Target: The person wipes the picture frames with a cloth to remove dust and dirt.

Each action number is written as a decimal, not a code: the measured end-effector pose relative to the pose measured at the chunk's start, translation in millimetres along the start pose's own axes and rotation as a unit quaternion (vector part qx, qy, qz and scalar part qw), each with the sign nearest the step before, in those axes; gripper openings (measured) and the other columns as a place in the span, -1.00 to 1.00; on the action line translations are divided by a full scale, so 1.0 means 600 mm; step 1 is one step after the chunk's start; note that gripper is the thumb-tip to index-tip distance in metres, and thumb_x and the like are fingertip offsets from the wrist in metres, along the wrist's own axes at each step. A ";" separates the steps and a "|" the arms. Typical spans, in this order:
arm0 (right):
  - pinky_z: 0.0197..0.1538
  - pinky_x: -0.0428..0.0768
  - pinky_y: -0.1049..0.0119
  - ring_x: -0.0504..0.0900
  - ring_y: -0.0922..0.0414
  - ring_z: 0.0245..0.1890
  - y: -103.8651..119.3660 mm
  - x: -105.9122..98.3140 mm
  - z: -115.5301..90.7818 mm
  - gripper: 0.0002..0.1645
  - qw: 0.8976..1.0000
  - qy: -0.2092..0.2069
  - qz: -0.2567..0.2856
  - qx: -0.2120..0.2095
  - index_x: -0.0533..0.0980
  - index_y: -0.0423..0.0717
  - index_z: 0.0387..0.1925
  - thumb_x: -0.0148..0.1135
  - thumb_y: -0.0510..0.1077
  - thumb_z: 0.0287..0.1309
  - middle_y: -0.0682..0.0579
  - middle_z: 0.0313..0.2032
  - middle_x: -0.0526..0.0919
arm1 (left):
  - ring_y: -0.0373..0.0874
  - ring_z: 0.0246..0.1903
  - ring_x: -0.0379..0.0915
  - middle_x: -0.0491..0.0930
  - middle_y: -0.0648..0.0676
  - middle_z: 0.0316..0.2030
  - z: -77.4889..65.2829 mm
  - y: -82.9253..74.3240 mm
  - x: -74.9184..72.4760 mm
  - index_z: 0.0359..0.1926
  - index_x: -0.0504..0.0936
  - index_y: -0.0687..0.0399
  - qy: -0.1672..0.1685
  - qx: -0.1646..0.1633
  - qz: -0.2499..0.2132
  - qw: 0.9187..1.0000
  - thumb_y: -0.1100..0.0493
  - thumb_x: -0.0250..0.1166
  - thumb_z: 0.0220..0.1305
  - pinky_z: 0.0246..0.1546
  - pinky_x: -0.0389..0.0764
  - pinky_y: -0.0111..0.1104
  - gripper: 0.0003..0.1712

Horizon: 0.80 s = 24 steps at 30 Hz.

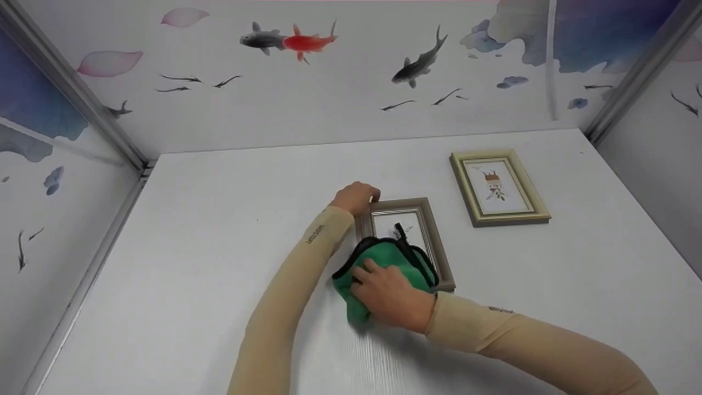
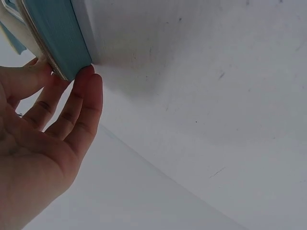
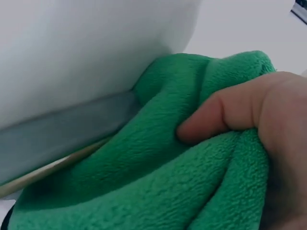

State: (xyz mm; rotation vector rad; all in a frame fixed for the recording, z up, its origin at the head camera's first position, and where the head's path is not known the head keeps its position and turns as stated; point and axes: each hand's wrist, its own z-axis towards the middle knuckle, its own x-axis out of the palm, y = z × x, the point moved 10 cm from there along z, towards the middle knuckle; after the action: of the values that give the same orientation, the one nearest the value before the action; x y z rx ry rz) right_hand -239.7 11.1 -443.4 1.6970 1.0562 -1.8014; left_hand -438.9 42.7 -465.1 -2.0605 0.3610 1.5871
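A brown-grey picture frame (image 1: 437, 241) hangs on the white wall in the middle of the head view. At its upper left corner my left hand (image 1: 355, 198) pinches the frame; the left wrist view shows thumb and fingertips at the corner of the frame's side (image 2: 57, 33). A green cloth (image 1: 392, 253) with black edging covers the lower left part of the frame. My right hand (image 1: 392, 296) grips this cloth against the frame. In the right wrist view the bunched cloth (image 3: 158, 139) wraps the end of the frame's edge (image 3: 67, 132), with the thumb pressed into it.
A second, gold-coloured picture frame (image 1: 510, 215) with a plant print hangs higher up on the right. Above is a white panel (image 1: 351, 109) painted with fish and petals. Metal rails (image 1: 118, 129) run along both sides.
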 end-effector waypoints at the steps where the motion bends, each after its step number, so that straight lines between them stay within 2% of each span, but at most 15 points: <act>1: -0.51 0.57 0.26 0.50 0.03 -0.15 -0.007 0.002 0.003 -0.74 1.000 -0.004 0.016 0.001 0.64 -0.06 -0.15 0.39 -0.12 0.08 -0.02 -0.08 0.58 | -0.01 -0.01 0.49 0.58 0.14 0.01 -0.001 0.001 0.001 0.06 0.62 0.10 -0.001 -0.003 0.000 1.000 0.33 0.09 0.41 -0.05 0.52 -0.20 -0.71; 4: -0.36 0.63 0.17 0.48 -0.04 -0.03 -0.034 0.010 0.010 -0.66 0.997 -0.012 0.080 -0.002 0.61 -0.11 -0.08 0.39 -0.19 0.06 -0.07 -0.02 0.57 | -0.01 -0.01 0.49 0.58 0.15 0.01 -0.006 0.003 0.002 0.07 0.61 0.13 -0.002 -0.013 -0.012 1.000 0.33 0.10 0.41 -0.05 0.52 -0.21 -0.71; 8: -0.14 0.62 0.07 0.43 -0.08 0.13 -0.064 0.019 0.010 -0.52 0.985 -0.030 0.166 -0.024 0.55 -0.14 0.05 0.38 -0.21 0.04 -0.12 0.10 0.50 | 0.03 0.06 0.45 0.56 0.17 0.05 -0.020 0.010 0.000 0.13 0.59 0.18 -0.011 -0.030 -0.047 0.998 0.32 0.14 0.38 0.01 0.50 -0.21 -0.67; 10: -0.06 0.58 0.08 0.41 -0.09 0.17 -0.075 0.022 0.009 -0.46 0.980 -0.046 0.191 -0.041 0.51 -0.15 0.11 0.39 -0.22 0.03 -0.14 0.17 0.45 | 0.04 0.06 0.45 0.56 0.19 0.05 -0.033 0.014 -0.010 0.13 0.58 0.21 -0.036 -0.031 -0.050 0.998 0.31 0.18 0.35 0.02 0.50 -0.20 -0.66; 12: 0.04 0.53 0.10 0.38 -0.09 0.22 -0.087 0.021 0.007 -0.42 0.975 -0.060 0.206 -0.052 0.48 -0.15 0.15 0.39 -0.25 0.03 -0.16 0.23 0.41 | 0.06 0.02 0.49 0.57 0.20 0.01 -0.052 0.012 -0.026 0.11 0.59 0.25 -0.071 -0.026 -0.034 0.997 0.32 0.20 0.32 -0.02 0.53 -0.19 -0.66; 15: 0.06 0.52 0.10 0.37 -0.09 0.25 -0.109 0.021 0.006 -0.38 0.976 -0.079 0.198 -0.048 0.46 -0.14 0.18 0.39 -0.31 0.03 -0.18 0.26 0.38 | 0.07 -0.16 0.56 0.61 0.20 -0.16 -0.101 -0.002 -0.059 -0.04 0.65 0.27 -0.153 -0.007 0.022 0.988 0.35 0.19 0.30 -0.17 0.58 -0.17 -0.76; 17: 0.07 0.51 0.07 0.37 -0.10 0.25 -0.127 0.022 0.006 -0.36 0.980 -0.083 0.179 -0.031 0.44 -0.13 0.20 0.38 -0.35 0.04 -0.18 0.27 0.38 | 0.06 -0.31 0.56 0.60 0.19 -0.29 -0.143 -0.018 -0.075 -0.16 0.67 0.25 -0.207 0.008 0.060 0.977 0.36 0.19 0.28 -0.31 0.60 -0.19 -0.82; 19: 0.08 0.51 0.04 0.38 -0.11 0.25 -0.142 0.024 0.006 -0.30 0.985 -0.083 0.150 -0.015 0.42 -0.13 0.23 0.41 -0.37 0.01 -0.19 0.28 0.38 | 0.03 -0.41 0.52 0.56 0.16 -0.38 -0.188 -0.038 -0.079 -0.25 0.66 0.24 -0.246 0.026 0.083 0.965 0.35 0.23 0.23 -0.42 0.57 -0.21 -0.90; 21: 0.10 0.48 0.01 0.38 -0.12 0.25 -0.155 0.028 0.006 -0.24 0.988 -0.079 0.131 -0.001 0.39 -0.14 0.26 0.41 -0.39 -0.01 -0.21 0.28 0.38 | -0.02 -0.48 0.47 0.51 0.13 -0.44 -0.228 -0.062 -0.068 -0.31 0.63 0.23 -0.260 0.057 0.089 0.960 0.34 0.26 0.18 -0.50 0.53 -0.25 -0.94; 24: 0.10 0.48 -0.01 0.40 -0.15 0.23 -0.160 0.035 0.009 -0.24 0.988 -0.073 0.137 0.009 0.35 -0.16 0.29 0.37 -0.40 0.03 -0.26 0.27 0.38 | -0.08 -0.49 0.44 0.48 0.08 -0.45 -0.273 -0.100 -0.032 -0.33 0.62 0.21 -0.234 0.114 0.079 0.962 0.30 0.31 0.13 -0.54 0.50 -0.32 -0.93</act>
State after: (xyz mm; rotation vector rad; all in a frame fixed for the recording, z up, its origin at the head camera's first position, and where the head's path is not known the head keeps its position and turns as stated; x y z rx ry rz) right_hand -319.5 69.1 -442.5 1.6038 0.7087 -1.7308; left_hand -280.0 2.2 -402.3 -1.4590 0.5137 1.9613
